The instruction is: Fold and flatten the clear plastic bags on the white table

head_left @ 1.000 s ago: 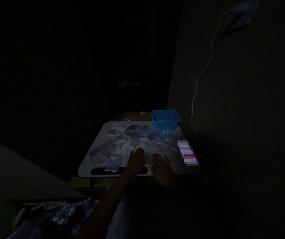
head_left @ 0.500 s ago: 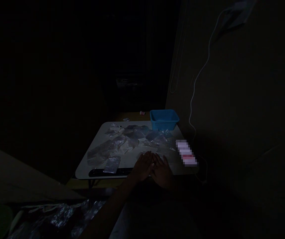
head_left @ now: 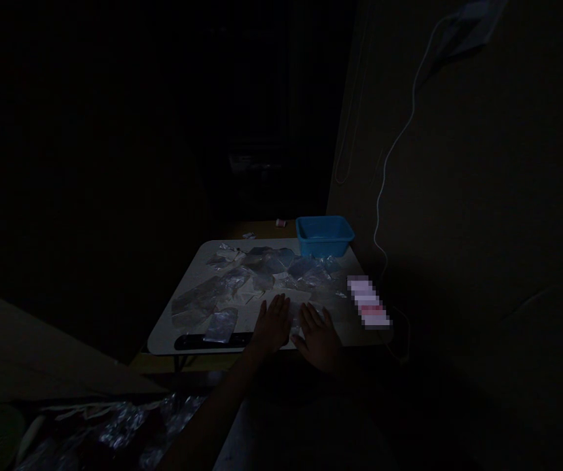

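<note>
My left hand [head_left: 273, 324] lies flat near the front of the white table [head_left: 163, 333], its fingers stretched out. Beside it, my right hand [head_left: 318, 333] also rests flat with its fingers a little apart. Between the two hands is a small clear plastic piece [head_left: 295, 315], hard to make out in the dim light; the hands seem to touch its edges. Crumpled clear plastic bags [head_left: 232, 280] spread over the table beyond my hands. One folded plastic bag [head_left: 221, 325] lies left of my left hand, partly over a black strip [head_left: 190, 341] along the front edge.
A blue plastic basin [head_left: 325, 245] stands at the table's back right corner. A blurred-out bright rectangle [head_left: 368, 302] lies at the right edge, near a white cable [head_left: 384, 170] on the wall. More shiny plastic [head_left: 122, 422] lies low at the left. The room is very dark.
My hands were close together with fingertips meeting. Now my left hand has moved left, leaving a gap that shows the plastic piece; my right hand has barely moved.
</note>
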Motion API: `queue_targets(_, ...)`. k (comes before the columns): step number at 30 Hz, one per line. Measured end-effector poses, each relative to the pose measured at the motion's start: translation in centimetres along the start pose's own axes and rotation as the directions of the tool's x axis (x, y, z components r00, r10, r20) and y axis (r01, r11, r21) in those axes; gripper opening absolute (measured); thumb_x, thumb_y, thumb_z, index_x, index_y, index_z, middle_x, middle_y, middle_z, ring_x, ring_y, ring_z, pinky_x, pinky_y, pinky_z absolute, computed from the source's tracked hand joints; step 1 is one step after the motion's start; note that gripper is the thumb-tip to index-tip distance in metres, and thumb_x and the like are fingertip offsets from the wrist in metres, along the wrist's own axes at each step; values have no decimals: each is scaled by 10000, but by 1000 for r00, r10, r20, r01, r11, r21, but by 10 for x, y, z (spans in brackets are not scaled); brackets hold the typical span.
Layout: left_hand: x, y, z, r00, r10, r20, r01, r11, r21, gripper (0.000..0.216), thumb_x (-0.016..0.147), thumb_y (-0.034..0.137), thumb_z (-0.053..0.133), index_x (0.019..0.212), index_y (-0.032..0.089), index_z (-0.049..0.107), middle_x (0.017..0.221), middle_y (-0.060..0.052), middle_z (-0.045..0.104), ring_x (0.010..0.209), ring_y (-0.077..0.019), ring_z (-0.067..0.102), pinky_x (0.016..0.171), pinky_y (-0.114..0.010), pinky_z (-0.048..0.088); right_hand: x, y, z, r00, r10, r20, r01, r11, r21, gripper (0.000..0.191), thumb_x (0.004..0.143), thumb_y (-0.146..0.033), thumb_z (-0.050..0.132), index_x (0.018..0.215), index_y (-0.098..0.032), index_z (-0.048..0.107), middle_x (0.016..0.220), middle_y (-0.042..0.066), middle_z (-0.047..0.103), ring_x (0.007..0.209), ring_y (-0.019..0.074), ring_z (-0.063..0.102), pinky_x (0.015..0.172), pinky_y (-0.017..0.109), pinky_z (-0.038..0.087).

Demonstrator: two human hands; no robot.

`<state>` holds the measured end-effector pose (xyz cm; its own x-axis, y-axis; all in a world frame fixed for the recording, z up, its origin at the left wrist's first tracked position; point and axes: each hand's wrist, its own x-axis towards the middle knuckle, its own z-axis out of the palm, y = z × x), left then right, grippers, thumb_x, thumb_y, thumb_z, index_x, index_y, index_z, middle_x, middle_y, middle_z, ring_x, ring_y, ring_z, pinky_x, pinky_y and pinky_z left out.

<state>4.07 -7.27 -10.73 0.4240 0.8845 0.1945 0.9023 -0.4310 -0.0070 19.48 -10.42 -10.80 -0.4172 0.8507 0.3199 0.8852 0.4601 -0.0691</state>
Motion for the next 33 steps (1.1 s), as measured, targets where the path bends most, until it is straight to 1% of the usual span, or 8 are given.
queue_targets(7,-5,-10,-3,1000,-24,16,24,1000,18,481,869,328,237,1294,109,290,1364,-100,273,1265,-213,197,1007,-441,191,-3,2,-7,998,-48,-44,48,999,5,538,825,-433,337,1283,-151,333,1365,112,272,1269,256,151,1000,449,108)
queue_targets(11,-5,-11,-3,999,-33,19,34,999,-10,497,849,300,284,1299,87,269,1363,-117,269,1262,-224,203,1007,-443,193,-5,5,-8,994,-104,-30,104,994,24,439,824,-409,364,1220,-232,427,1337,68,343,1262,255,172,995,460,108)
queue_targets(15,-6,-13,-5,998,-42,-48,38,996,-77,490,851,260,276,1311,94,238,1366,-120,266,1270,-214,180,1007,-426,203,-5,6,-4,995,-95,-27,96,994,42,424,828,-424,357,1207,-253,440,1312,58,384,1256,247,194,993,454,119)
queue_targets(17,-5,-10,-9,997,-1,-73,-7,994,-111,475,868,269,245,1317,115,225,1365,-110,273,1272,-202,175,1014,-424,189,-4,5,-2,996,-86,-36,87,995,47,425,823,-436,365,1196,-252,453,1303,62,396,1252,246,207,992,453,122)
queue_targets(20,-2,0,-15,985,163,-62,-171,973,-156,475,888,327,197,1326,143,198,1380,-83,245,1276,-168,157,1032,-397,156,-4,4,-1,996,-82,-30,84,996,44,395,813,-417,397,1143,-230,507,1292,71,409,1245,249,220,992,456,122)
queue_targets(22,0,8,-17,974,226,-34,-228,958,-176,485,891,354,178,1323,137,207,1388,-82,223,1278,-160,147,1038,-379,144,-4,3,-2,996,-84,-16,85,996,39,380,801,-397,424,1121,-219,527,1289,73,413,1245,248,219,994,454,118)
queue_targets(27,1,21,-14,984,171,50,-161,973,-167,486,896,339,139,1306,103,252,1373,-104,256,1274,-176,163,1031,-387,149,-4,3,-4,996,-81,28,80,996,43,406,793,-412,429,1140,-218,516,1293,70,407,1247,253,211,998,450,116)
queue_targets(33,-1,17,-8,990,130,45,-125,986,-111,501,893,361,128,1313,110,237,1374,-88,258,1274,-184,164,1031,-406,128,-4,3,-2,997,-71,22,70,997,38,390,795,-394,431,1123,-207,528,1304,80,391,1244,242,222,1001,446,110)
